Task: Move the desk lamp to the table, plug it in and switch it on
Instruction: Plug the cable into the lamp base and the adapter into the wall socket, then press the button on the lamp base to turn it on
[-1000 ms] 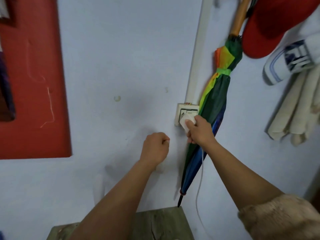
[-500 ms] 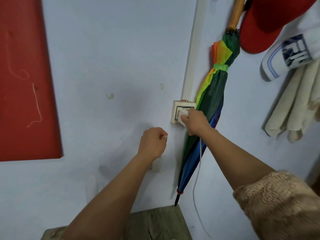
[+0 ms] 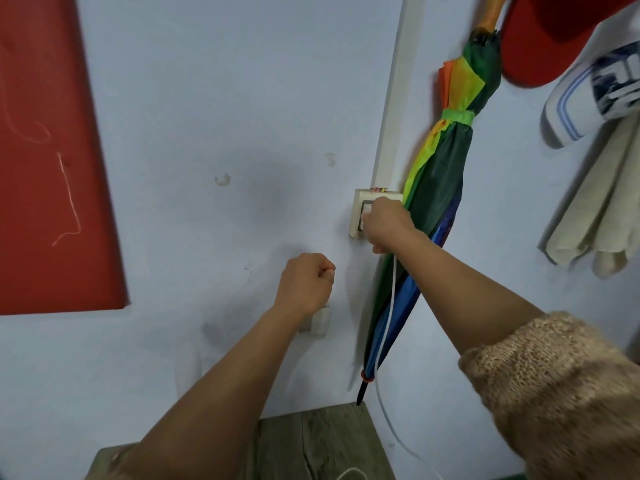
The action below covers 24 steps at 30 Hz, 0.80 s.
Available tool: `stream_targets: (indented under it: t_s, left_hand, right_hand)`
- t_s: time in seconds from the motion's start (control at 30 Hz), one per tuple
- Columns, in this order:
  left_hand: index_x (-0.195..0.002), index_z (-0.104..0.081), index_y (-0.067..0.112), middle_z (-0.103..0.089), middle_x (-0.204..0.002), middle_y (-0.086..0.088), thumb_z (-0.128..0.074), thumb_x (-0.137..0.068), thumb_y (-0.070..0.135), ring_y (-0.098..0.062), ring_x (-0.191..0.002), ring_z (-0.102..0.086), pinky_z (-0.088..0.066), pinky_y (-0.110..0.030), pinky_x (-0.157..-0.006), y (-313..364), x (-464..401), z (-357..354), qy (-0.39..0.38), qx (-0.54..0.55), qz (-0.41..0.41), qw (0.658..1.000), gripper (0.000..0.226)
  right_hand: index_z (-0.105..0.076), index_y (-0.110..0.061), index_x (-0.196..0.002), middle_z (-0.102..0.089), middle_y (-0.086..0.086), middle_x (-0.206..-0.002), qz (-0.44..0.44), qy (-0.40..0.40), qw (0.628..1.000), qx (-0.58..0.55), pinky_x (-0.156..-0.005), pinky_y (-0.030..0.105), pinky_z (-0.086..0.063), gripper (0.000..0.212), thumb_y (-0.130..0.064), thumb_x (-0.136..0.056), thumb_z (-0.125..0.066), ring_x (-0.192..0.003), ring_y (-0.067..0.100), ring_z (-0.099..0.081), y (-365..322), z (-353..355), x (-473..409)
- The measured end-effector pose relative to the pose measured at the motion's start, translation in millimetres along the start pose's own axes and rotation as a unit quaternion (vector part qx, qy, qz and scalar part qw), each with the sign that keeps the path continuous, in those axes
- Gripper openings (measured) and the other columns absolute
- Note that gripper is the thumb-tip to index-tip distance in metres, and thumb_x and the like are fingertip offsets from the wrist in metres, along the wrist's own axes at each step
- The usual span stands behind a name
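My right hand is closed around the lamp's white plug and presses it against the cream wall socket; the hand hides most of the plug. The thin white cord hangs from that hand down past the table corner. My left hand is a closed fist with nothing in it, held near the wall, lower and to the left of the socket. The wooden table shows at the bottom edge. The lamp itself is out of view.
A folded rainbow umbrella hangs right beside the socket, touching my right wrist. A white cable duct runs up from the socket. A red cap and cloths hang at the right. A red panel covers the left wall.
My right hand has pushed the plug up and in against the socket, so less of the plug shows. The left fist stays about where it was.
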<state>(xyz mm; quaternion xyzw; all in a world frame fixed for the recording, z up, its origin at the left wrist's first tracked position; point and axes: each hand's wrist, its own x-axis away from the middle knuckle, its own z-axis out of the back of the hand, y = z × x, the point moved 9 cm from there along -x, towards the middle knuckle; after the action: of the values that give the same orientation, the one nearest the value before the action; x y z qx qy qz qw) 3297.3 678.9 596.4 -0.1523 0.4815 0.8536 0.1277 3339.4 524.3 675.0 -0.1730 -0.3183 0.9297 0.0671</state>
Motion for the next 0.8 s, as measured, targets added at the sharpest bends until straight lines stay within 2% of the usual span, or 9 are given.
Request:
stream_targets:
  t_s: [0.1,0.23,0.33,0.4,0.47,0.5,0.6,0.67,0.8]
  left_hand:
    - [-0.087,-0.069,0.003,-0.072,-0.087,-0.018,-0.05,-0.088,0.004,-0.032,-0.079,-0.068,-0.058,-0.046,-0.079,-4,1,-3,0.0,0.003,0.003,1.0,0.019]
    - [-0.084,-0.069,0.009,-0.072,-0.087,-0.019,-0.05,-0.087,0.003,-0.033,-0.081,-0.068,-0.058,-0.047,-0.079,-6,7,-1,0.002,0.008,0.007,1.0,0.02]
    - [-0.09,-0.07,0.006,-0.072,-0.09,-0.016,-0.052,-0.088,0.005,-0.032,-0.083,-0.068,-0.057,-0.047,-0.081,-7,18,5,0.009,0.015,0.016,1.0,0.018]
    - [-0.092,-0.07,0.005,-0.072,-0.091,-0.015,-0.052,-0.088,0.006,-0.032,-0.084,-0.068,-0.057,-0.046,-0.082,-8,25,11,0.015,0.013,0.018,1.0,0.018]
    - [-0.091,-0.07,0.004,-0.073,-0.09,-0.015,-0.052,-0.087,0.005,-0.032,-0.083,-0.068,-0.057,-0.046,-0.081,-7,32,19,0.02,0.007,0.015,1.0,0.018]
    - [-0.09,-0.07,0.003,-0.073,-0.089,-0.016,-0.052,-0.087,0.005,-0.032,-0.081,-0.069,-0.058,-0.045,-0.08,-6,36,25,0.023,0.003,0.012,1.0,0.018]
    - [-0.091,-0.069,0.004,-0.073,-0.087,-0.017,-0.052,-0.087,0.005,-0.026,-0.071,-0.07,-0.061,-0.038,-0.072,-7,52,41,0.033,0.011,0.019,0.999,0.018]
    - [-0.092,-0.069,0.004,-0.073,-0.086,-0.017,-0.053,-0.087,0.006,-0.024,-0.067,-0.069,-0.061,-0.033,-0.067,-15,69,54,0.046,0.02,0.029,0.998,0.017]
    - [-0.096,-0.07,0.006,-0.073,-0.084,-0.013,-0.054,-0.089,0.009,-0.022,-0.071,-0.07,-0.061,-0.031,-0.067,-39,106,75,0.058,0.005,0.047,0.997,0.017]
  right_hand:
    - [-0.058,0.001,-0.103,-0.053,0.014,-0.087,-0.007,0.016,1.0,0.021,-0.065,0.045,-0.061,0.017,-0.008,-0.09,-0.05,-0.079,0.035,-0.066,-4,-2,0]
    - [-0.057,0.002,-0.107,-0.06,0.017,-0.098,-0.01,-0.002,0.998,0.055,-0.074,0.046,-0.061,0.02,-0.008,-0.09,-0.053,-0.088,0.037,-0.067,-5,-2,3]
    - [-0.056,0.003,-0.109,-0.063,0.014,-0.083,0.007,-0.027,0.998,0.065,-0.05,0.037,-0.053,0.024,-0.013,-0.091,-0.053,-0.081,0.033,-0.068,-6,1,8]
    - [-0.048,-0.001,-0.121,-0.059,0.015,-0.097,0.022,-0.03,0.995,0.091,-0.048,0.03,-0.046,0.038,-0.023,-0.091,-0.054,-0.087,0.031,-0.063,-7,-1,8]
    - [-0.031,-0.004,-0.135,-0.052,0.019,-0.124,0.019,-0.017,0.996,0.091,-0.074,0.037,-0.051,0.059,-0.041,-0.093,-0.048,-0.109,0.035,-0.055,-2,-1,13]
    - [-0.024,-0.005,-0.14,-0.046,0.02,-0.135,0.025,0.006,0.994,0.107,-0.09,0.044,-0.045,0.067,-0.048,-0.093,-0.043,-0.12,0.037,-0.048,-3,2,16]
    - [-0.027,-0.004,-0.139,-0.035,0.021,-0.144,0.132,0.146,0.949,0.245,-0.108,0.051,-0.027,0.064,-0.046,-0.093,-0.041,-0.131,0.039,-0.034,-31,13,45]
    - [-0.037,-0.007,-0.133,-0.036,0.017,-0.144,0.239,0.196,0.927,0.212,-0.108,0.05,-0.025,0.05,-0.035,-0.093,-0.047,-0.132,0.036,-0.033,-53,2,84]
    - [-0.049,-0.013,-0.122,-0.048,0.009,-0.132,0.362,0.099,0.923,0.092,-0.097,0.038,-0.026,0.035,-0.016,-0.087,-0.049,-0.123,0.027,-0.041,-55,-62,161]
